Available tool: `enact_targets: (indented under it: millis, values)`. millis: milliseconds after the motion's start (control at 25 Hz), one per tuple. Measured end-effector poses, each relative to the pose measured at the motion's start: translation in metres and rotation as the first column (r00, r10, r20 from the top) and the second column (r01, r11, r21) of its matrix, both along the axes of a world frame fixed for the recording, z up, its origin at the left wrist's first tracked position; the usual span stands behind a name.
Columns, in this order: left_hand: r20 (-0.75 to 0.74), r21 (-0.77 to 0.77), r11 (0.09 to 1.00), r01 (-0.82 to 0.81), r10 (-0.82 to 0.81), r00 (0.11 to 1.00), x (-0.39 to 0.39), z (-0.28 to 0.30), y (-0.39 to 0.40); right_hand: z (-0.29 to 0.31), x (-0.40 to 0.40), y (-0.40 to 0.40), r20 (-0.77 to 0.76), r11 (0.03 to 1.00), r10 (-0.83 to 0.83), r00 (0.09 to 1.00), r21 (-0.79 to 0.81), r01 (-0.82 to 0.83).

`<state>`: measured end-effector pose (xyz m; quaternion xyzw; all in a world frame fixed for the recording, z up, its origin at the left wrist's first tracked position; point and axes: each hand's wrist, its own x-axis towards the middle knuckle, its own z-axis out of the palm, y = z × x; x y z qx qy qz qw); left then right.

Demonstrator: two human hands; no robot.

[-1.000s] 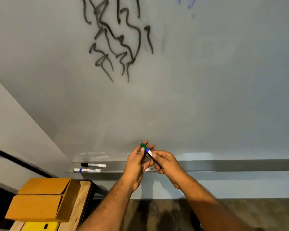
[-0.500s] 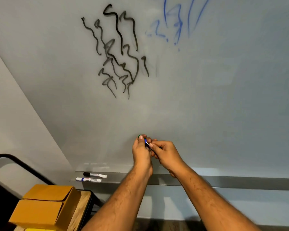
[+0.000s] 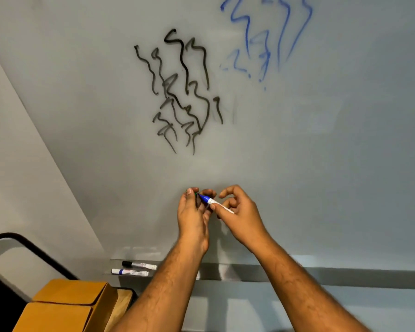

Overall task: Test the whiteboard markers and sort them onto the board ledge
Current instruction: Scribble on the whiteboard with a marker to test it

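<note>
Right hand [image 3: 237,209] pinches marker [image 3: 216,203]; left hand [image 3: 193,209] grips its cap [image 3: 196,194]. Pull straight, then scribble on clear board [image 3: 321,152].

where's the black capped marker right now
In the head view, the black-capped white marker lies at the metal board ledge's left end, just behind the blue-banded white marker.

Two yellow-brown cardboard boxes [image 3: 65,305] at lower left, side by side and touching, sitting on a wooden surface [image 3: 121,305] with a pale edge showing to their right. Black curved metal tube [image 3: 31,249] arcs above the boxes, in front of a plain grey wall [image 3: 22,176] at left.
</note>
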<state>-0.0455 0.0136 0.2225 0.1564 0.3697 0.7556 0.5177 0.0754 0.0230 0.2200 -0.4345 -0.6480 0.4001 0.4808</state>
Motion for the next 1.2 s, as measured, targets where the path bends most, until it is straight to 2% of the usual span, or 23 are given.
enact_targets:
  millis: [200, 320, 400, 440, 520, 640, 760, 840, 920, 960, 1000, 1080, 1120, 1200]
  values:
    - [-0.251, 0.142, 0.986, -0.089, 0.122, 0.960, -0.052, 0.047, 0.004, 0.069, -0.027, -0.002, -0.215, 0.995, 0.100, 0.971, 0.007, -0.101]
    - [-0.396, 0.218, 0.964, -0.149, 0.227, 0.890, -0.079, 0.083, 0.007, 0.104, -0.046, -0.003, -0.262, 0.978, 0.208, 0.942, 0.089, -0.191]
    - [-0.500, 0.324, 0.927, -0.188, 0.336, 0.798, -0.097, 0.103, 0.008, 0.120, -0.054, -0.002, -0.258, 0.949, 0.308, 0.916, 0.158, -0.274]
    - [-0.555, 0.403, 0.893, -0.200, 0.412, 0.723, -0.108, 0.114, 0.009, 0.126, -0.057, -0.001, -0.268, 0.927, 0.363, 0.892, 0.196, -0.319]
    - [-0.635, 0.570, 0.797, -0.199, 0.581, 0.509, -0.131, 0.139, 0.014, 0.138, -0.067, 0.001, -0.280, 0.894, 0.428, 0.859, 0.272, -0.357]
    - [-0.606, 0.760, 0.636, -0.136, 0.768, 0.206, -0.165, 0.184, 0.031, 0.164, -0.088, 0.002, -0.277, 0.889, 0.310, 0.909, 0.424, -0.174]
    - [-0.530, 0.848, 0.529, -0.041, 0.848, -0.023, -0.192, 0.233, 0.051, 0.201, -0.106, 0.008, -0.316, 0.840, 0.189, 0.930, 0.543, 0.014]
    - [-0.443, 0.890, 0.455, 0.004, 0.868, -0.223, -0.207, 0.263, 0.064, 0.229, -0.110, 0.015, -0.255, 0.758, 0.082, 0.963, 0.643, 0.106]
    - [-0.333, 0.923, 0.383, 0.035, 0.840, -0.428, -0.220, 0.287, 0.076, 0.255, -0.112, 0.021, -0.188, 0.631, -0.071, 0.980, 0.752, 0.190]
    - [-0.281, 0.936, 0.348, 0.045, 0.820, -0.499, -0.226, 0.294, 0.081, 0.266, -0.112, 0.024, -0.181, 0.557, -0.150, 0.972, 0.797, 0.234]
    - [-0.239, 0.948, 0.316, 0.051, 0.806, -0.541, -0.229, 0.297, 0.084, 0.276, -0.112, 0.029, -0.190, 0.474, -0.225, 0.956, 0.836, 0.277]
    - [-0.196, 0.963, 0.267, 0.048, 0.806, -0.559, -0.230, 0.295, 0.090, 0.290, -0.112, 0.041, -0.202, 0.320, -0.348, 0.915, 0.892, 0.319]
    - [-0.188, 0.967, 0.252, 0.043, 0.814, -0.549, -0.229, 0.293, 0.093, 0.295, -0.112, 0.047, -0.188, 0.282, -0.382, 0.905, 0.909, 0.308]
    - [-0.184, 0.970, 0.241, 0.040, 0.829, -0.528, -0.228, 0.289, 0.097, 0.299, -0.110, 0.057, -0.137, 0.268, -0.414, 0.900, 0.926, 0.265]
